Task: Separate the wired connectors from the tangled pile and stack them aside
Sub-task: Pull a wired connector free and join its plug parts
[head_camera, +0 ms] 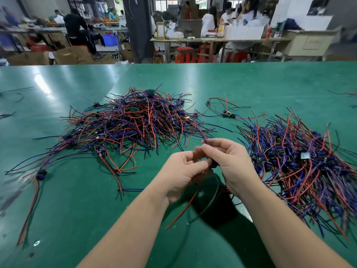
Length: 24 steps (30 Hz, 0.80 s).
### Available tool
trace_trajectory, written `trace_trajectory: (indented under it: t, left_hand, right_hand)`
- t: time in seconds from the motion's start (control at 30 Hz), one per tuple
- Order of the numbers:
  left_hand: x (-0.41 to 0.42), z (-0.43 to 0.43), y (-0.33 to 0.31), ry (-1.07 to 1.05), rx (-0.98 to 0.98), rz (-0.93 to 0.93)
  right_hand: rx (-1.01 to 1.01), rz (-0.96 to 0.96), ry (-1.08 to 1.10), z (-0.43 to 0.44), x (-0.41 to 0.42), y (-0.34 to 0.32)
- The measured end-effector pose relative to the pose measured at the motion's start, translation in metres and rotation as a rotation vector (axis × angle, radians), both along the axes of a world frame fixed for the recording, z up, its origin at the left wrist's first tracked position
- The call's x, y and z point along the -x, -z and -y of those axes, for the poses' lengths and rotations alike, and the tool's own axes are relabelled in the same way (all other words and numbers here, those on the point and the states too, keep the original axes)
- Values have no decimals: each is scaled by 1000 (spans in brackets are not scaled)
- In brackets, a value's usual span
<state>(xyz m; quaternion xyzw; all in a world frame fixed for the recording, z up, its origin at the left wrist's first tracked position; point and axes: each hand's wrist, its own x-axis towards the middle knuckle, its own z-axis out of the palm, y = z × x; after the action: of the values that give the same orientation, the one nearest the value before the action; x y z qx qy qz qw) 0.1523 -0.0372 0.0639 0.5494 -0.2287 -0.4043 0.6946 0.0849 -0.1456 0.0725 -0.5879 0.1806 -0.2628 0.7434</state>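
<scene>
factory workshop | green worktable [251, 78] | wire piles [131, 120] | workers at benches [208, 40]

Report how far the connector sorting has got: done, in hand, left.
Done: a sizeable stack of connectors lies roughly aligned at the right. In hand: the left hand and right hand both grip one wired connector, red and black leads hanging down. Left: the tangled pile at centre looks about as large, plus a stray unit between them.

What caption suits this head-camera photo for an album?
Left hand and right hand hold a dark wired connector over the green table, between the tangled red-blue wire pile and the sorted stack.
</scene>
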Motion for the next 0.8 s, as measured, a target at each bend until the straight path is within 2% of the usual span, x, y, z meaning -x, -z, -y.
trace_trajectory:
  t: [0.1, 0.23, 0.4, 0.67, 0.8]
  left_hand:
    - [0, 0, -1, 0, -13, -44]
    - [2, -1, -5, 69, 2, -86]
    - [-1, -4, -6, 87, -21, -110]
    - [7, -13, -7, 280, -195, 282]
    - [16, -11, -10, 429, -195, 342]
  right_hand:
    - [52, -25, 35, 4, 2, -2]
    - [-58, -100, -8, 7, 3, -5]
    - [-72, -189, -11, 13, 7, -11]
    - [-323, -19, 249, 53, 23, -25]
    - [-386, 58, 307, 62, 24, -21]
